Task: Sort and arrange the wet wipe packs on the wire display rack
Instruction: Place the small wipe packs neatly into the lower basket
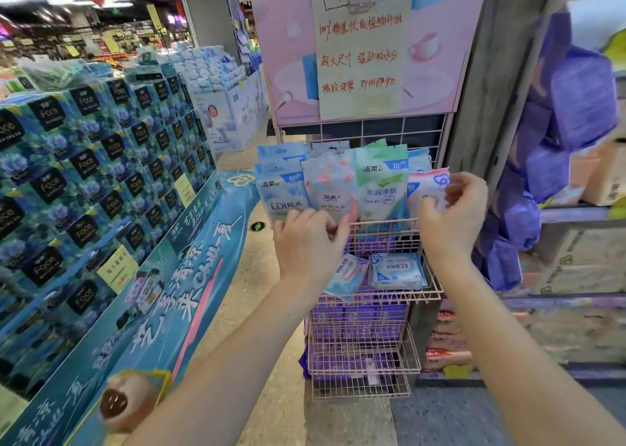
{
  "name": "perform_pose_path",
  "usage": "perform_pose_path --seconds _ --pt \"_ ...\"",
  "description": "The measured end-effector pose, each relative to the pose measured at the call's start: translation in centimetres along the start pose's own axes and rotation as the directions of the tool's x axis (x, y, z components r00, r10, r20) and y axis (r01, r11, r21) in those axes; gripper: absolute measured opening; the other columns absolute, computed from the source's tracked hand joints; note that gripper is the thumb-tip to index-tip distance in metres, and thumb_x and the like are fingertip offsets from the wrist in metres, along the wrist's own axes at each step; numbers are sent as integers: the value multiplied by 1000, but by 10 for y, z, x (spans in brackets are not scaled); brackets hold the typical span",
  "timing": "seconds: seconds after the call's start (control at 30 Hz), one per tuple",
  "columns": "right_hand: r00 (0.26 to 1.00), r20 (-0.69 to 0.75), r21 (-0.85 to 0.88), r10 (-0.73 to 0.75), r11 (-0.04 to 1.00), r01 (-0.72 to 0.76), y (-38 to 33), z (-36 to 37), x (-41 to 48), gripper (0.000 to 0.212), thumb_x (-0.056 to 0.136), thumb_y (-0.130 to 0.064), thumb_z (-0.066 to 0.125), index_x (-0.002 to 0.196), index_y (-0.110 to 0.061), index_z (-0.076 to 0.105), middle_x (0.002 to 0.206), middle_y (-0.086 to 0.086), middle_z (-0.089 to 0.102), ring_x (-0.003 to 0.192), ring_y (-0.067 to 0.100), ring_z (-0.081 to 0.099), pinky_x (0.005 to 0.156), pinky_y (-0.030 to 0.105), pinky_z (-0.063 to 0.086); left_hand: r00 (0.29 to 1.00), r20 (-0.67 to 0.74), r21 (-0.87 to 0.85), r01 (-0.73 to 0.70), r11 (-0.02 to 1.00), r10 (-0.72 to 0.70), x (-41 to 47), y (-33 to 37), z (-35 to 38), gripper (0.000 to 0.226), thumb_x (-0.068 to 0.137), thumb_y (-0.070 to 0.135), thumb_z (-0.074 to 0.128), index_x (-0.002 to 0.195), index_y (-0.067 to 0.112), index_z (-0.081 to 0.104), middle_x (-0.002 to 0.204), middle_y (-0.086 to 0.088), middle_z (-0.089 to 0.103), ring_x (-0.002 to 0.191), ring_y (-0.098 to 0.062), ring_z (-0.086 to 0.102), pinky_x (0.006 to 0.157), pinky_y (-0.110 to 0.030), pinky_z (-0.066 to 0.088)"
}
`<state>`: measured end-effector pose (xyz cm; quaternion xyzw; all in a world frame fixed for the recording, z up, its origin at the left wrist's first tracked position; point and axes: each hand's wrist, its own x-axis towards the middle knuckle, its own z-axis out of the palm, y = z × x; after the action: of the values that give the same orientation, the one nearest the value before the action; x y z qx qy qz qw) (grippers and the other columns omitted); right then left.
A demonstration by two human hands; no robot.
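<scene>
Standing upright in the top basket of a pink wire rack were four rows of wet wipe packs. From left to right across the front: a blue pack, a pink-patterned pack, a green pack and a pink pack. More packs stood behind them, only their top edges visible.

The left hand reached up to the front of the basket, fingers curled and pressed against the bottom of the blue and pink-patterned packs; whether it actually gripped either one could not be told, since the back of the hand hid the fingertips. The right hand was at the right end of the row, thumb and fingers closed on the pink pack, pinching its right edge and lower left part. That hand was slightly blurred.

In the basket below lay two more packs, flat and turned sideways: a blue-and-pink one on the left, tilted over the front wire, and a blue-white one just beside it on the right. The lower baskets held purple packs seen through the wire.

Above the rack hung a pink board with a handwritten paper sign in red characters. To the left stood a stacked display of blue tissue boxes on a blue base. On the right, purple bags hung near shelves of cardboard cartons.
</scene>
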<state>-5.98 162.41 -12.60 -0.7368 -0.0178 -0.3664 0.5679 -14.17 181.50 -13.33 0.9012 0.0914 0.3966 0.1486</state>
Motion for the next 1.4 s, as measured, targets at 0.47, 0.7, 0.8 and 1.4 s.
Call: perform_pose_path --seconds 0.47,0.7,0.8,1.4 --pt "541 772 -263 334 942 -206 29 6 117 113 57 -20 99 150 -13 34 111 4 73 93 19 75 82 41 62 787 613 -167 41 985 72 -21 49 36 30 99 57 55 87 31 65 71 12 62 74 -14 63 65 -32 46" --pt "446 843 -229 302 950 -211 33 2 127 96 41 -29 101 127 -15 60 109 2 79 100 21 77 95 49 59 792 609 -194 94 977 45 -26 52 43 31 100 51 56 87 27 70 70 11 66 69 -10 66 67 -32 53" --pt "438 864 -188 248 966 -176 31 -1 121 67 58 -21 97 118 -11 68 106 3 80 99 23 77 96 50 58 848 530 -232 139 963 5 -23 53 41 24 99 49 58 84 32 66 69 15 65 71 -4 63 64 -28 43" --pt "468 833 -176 293 944 -278 32 -2 116 142 44 -27 101 158 -18 17 118 3 73 103 17 74 96 42 58 935 354 -370 126 920 14 10 77 27 38 94 53 64 128 36 61 92 17 68 89 -9 66 83 -40 58"
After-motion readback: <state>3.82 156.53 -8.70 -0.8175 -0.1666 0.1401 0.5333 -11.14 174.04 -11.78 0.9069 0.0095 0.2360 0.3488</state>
